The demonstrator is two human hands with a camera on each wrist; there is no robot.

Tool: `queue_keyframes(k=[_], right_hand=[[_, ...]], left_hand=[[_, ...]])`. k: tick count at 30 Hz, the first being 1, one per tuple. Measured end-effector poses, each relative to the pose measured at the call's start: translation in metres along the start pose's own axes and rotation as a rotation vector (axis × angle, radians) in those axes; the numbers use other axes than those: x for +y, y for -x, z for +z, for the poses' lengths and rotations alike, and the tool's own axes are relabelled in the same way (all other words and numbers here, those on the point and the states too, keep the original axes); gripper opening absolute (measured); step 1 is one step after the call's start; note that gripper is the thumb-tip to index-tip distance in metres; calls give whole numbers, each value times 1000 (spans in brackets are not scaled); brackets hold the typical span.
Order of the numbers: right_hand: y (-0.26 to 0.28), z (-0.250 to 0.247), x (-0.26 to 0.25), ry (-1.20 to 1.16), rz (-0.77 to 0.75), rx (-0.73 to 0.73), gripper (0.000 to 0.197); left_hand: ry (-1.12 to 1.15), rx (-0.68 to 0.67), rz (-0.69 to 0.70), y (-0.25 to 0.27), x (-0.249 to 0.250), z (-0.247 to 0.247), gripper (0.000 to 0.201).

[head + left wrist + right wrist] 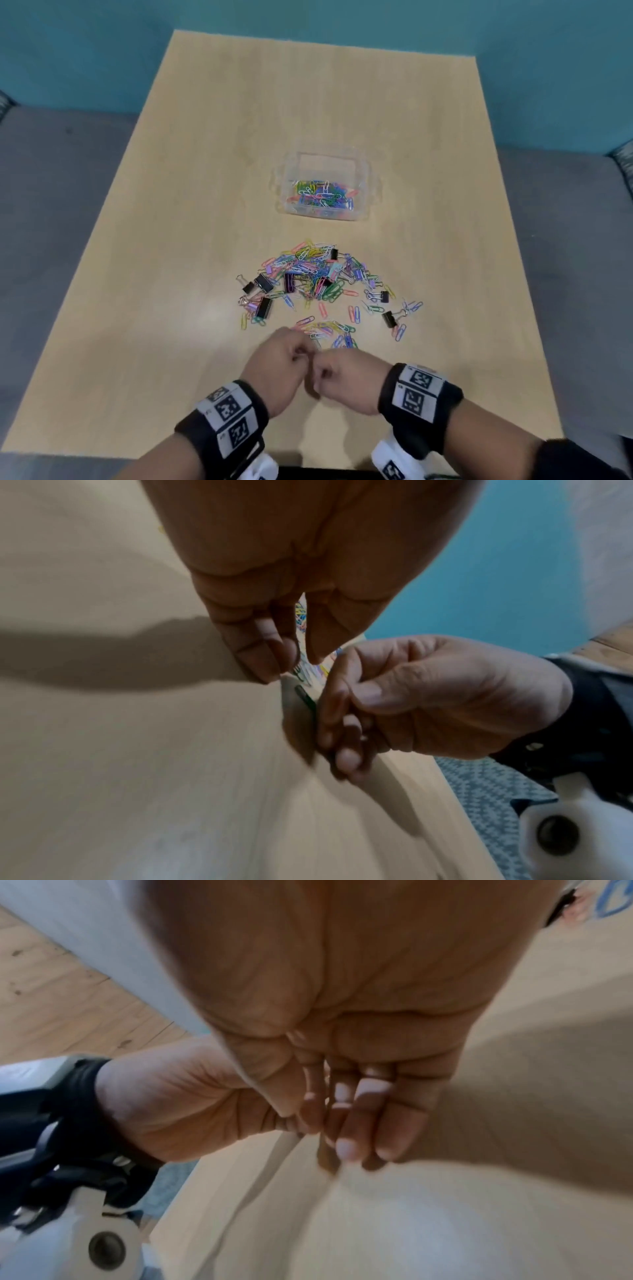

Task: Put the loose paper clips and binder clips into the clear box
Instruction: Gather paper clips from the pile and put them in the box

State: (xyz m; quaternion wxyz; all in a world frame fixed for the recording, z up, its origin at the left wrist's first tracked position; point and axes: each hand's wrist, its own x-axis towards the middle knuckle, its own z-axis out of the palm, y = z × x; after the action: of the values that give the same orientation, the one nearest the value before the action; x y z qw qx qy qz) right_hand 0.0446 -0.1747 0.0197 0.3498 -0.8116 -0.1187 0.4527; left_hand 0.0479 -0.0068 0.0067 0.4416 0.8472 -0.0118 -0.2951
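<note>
The clear box point(366, 192) stands mid-table with coloured paper clips point(322, 193) in it. Nearer to me lies a loose pile of paper clips point(311, 269) with several black binder clips point(263, 306) among them. Both hands are at the pile's near edge, knuckles touching and fingers curled. My left hand point(299, 351) point(291, 664) pinches thumb to forefinger on what looks like a small clip. A dark green paper clip point(304, 696) sticks out from my right hand point(323, 368) point(342, 710), whose thumb presses on its forefinger. The right wrist view shows the curled right fingers point(346, 1123), with no clip visible.
The pale wood table point(205, 205) has bare surface on both sides of the pile and behind the box. A teal wall lies beyond its far edge and grey seating flanks it. A few stray clips point(400, 315) lie to the pile's right.
</note>
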Motion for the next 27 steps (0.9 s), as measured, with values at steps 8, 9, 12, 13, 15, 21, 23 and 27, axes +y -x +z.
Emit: queue_keyframes(k=[8,9,12,13,15,21,23,27], right_hand=[[27,1,25,221,148,559,26],[29,5,28,223,205,553,46],[19,13,27,250,214,546,79],[11,13,23,286,192,548,79],[-5,12,17,352,154,559,69],[-30,-4,7,446,95,560,43],[-30,-8,7,474,74,534,44],[-23,-13,8,519,63,478,44]], left_hand=[[-345,243,-30,7,-21,-17,41],[-360,228,-38,7,-23,-16,56],[-447,182,53,0,-20,-7,76],[-492,169,95,-4,-17,-3,76],[-565,141,136,-15,-8,3,69],[-572,163,182,-40,6,7,19],[-586,165,187,-44,6,6,9],[-622,178,208,-47,0,5,6]])
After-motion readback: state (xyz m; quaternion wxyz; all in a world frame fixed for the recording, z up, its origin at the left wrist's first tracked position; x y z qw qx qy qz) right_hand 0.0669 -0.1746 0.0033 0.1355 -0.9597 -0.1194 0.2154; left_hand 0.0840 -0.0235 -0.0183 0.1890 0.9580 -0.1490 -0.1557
